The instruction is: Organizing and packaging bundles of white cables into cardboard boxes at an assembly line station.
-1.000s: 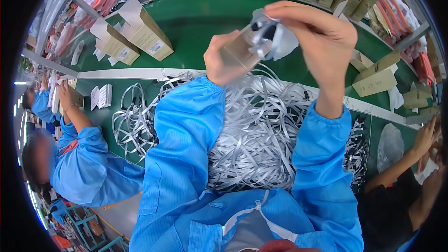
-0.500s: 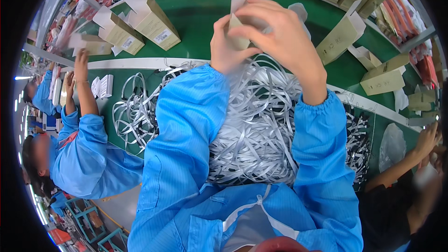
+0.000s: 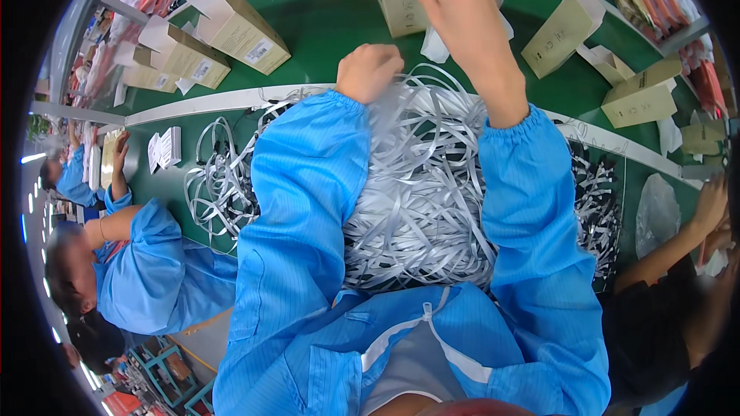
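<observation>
A beige cardboard box (image 3: 404,17) with raised flaps stands on the green conveyor at the far middle. My right hand (image 3: 460,11) reaches to its right side, fingers and thumb pinched at the upper edge. Beside that hand, partly behind it, lies a crumpled translucent plastic bag (image 3: 436,45). My left hand (image 3: 368,72) is lower and to the left, apart from the box, with curled fingers; anything inside them is hidden. Just below it spreads a big heap of flat white cables (image 3: 420,192), between my blue-sleeved forearms.
Open beige boxes stand on the conveyor at left (image 3: 243,27) and right (image 3: 566,35). A smaller cable bundle (image 3: 223,177) and a white stack (image 3: 165,148) lie left. A clear bag (image 3: 657,212) is at right. Co-workers sit on both sides; a white rail (image 3: 208,106) borders the conveyor.
My left hand has come off the box and drawn back toward the cables. The box now stands farther away on the conveyor, my right hand still at it. The left co-worker's arms have pulled back.
</observation>
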Demonstrator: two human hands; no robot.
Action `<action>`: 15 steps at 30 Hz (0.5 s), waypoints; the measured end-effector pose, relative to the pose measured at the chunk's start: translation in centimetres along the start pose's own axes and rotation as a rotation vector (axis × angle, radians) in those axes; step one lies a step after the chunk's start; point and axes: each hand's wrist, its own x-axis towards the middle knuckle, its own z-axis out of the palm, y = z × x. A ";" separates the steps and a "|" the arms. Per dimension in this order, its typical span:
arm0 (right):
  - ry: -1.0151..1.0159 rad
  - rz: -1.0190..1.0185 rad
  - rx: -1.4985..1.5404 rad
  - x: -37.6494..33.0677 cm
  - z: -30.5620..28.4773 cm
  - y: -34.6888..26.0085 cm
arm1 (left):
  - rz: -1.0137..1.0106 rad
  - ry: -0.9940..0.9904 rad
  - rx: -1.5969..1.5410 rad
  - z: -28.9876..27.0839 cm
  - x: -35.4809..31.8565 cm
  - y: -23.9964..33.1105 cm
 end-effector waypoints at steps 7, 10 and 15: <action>-0.004 0.012 0.022 0.0 -1.1 -1.3 | 0.197 -0.136 0.090 0.5 0.3 0.4; 0.059 0.003 0.062 0.2 -1.2 -1.6 | 0.260 -0.195 0.014 1.1 0.5 0.4; 0.021 0.039 0.048 0.8 -2.0 -1.6 | 0.154 -0.199 -0.314 1.0 0.4 1.0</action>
